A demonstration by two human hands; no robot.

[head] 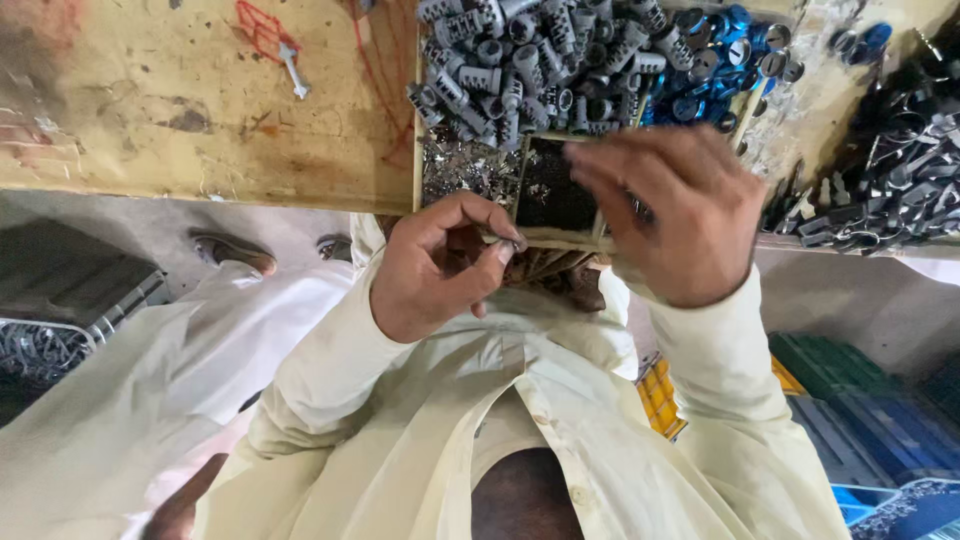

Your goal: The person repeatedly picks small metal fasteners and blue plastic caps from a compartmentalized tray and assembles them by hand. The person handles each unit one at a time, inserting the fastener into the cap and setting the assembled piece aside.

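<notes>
Head view, two hands: left hand (440,265), right hand (675,205)

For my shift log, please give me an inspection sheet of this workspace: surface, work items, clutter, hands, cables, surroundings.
Surface: worn wooden bench, stained, with red marks.
Job's things: divided tray at the bench edge; grey ribbed metal parts; blue caps; small shiny bits; dark small pieces.
Clutter: one loose screw; dark metal clips heaped at the side.
Grippers: left hand pinches a tiny piece at the tray rim; right hand hovers over the tray, contents hidden.
Cables: nothing seen.
Surroundings: green and blue crates, yellow crate, grey bin.
</notes>
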